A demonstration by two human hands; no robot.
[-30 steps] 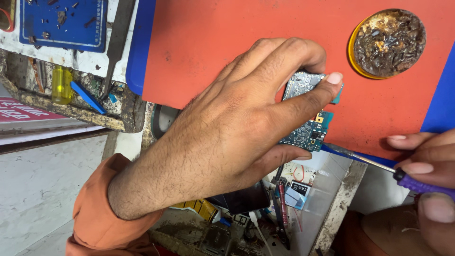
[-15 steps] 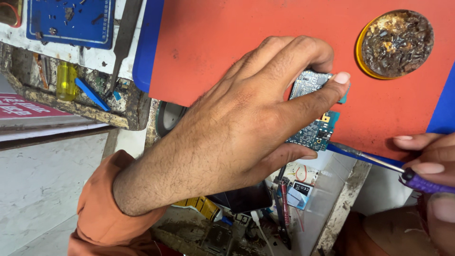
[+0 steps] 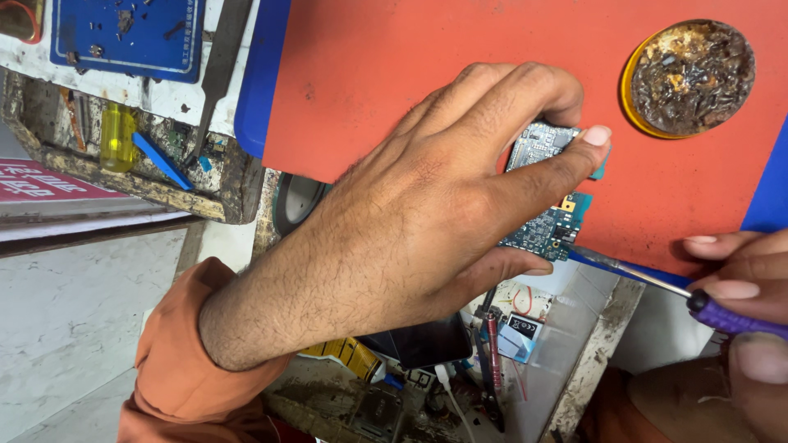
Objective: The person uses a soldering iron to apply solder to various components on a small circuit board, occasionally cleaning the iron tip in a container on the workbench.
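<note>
At the far left a blue tray [image 3: 123, 33] with small bits in it sits on my bench [image 3: 172, 94], and just below it a yellow-handled tool [image 3: 117, 135] and a blue plastic pry stick [image 3: 160, 160] lie in a grimy trough. My orange sleeve [image 3: 189, 361] comes in from the lower left.

Over the orange mat [image 3: 394, 74] my left hand [image 3: 427, 213] pinches the small circuit board [image 3: 546, 197] by its edges, fingertips on the upper edge and thumb under the lower one, pressing it against the mat near the mat's lower edge. Below that edge there is a clutter of parts, cables and a dark screen [image 3: 427, 340].

To the right, my right hand [image 3: 751, 303] closes around a purple-handled screwdriver [image 3: 648, 283], its thin shaft running left until the tip touches the lower right corner of the board. Far right on the mat sits a round yellow tin [image 3: 688, 78] of dark, crusted residue, well apart from the board.

I think the risk lies at that tip. If I push too hard or at a slant, it may skid across the board and scrape the tiny components, or jab my thumb just beside it. My grip covers only the edges, so a sideways shove could flip the board off the mat into the clutter below.
</note>
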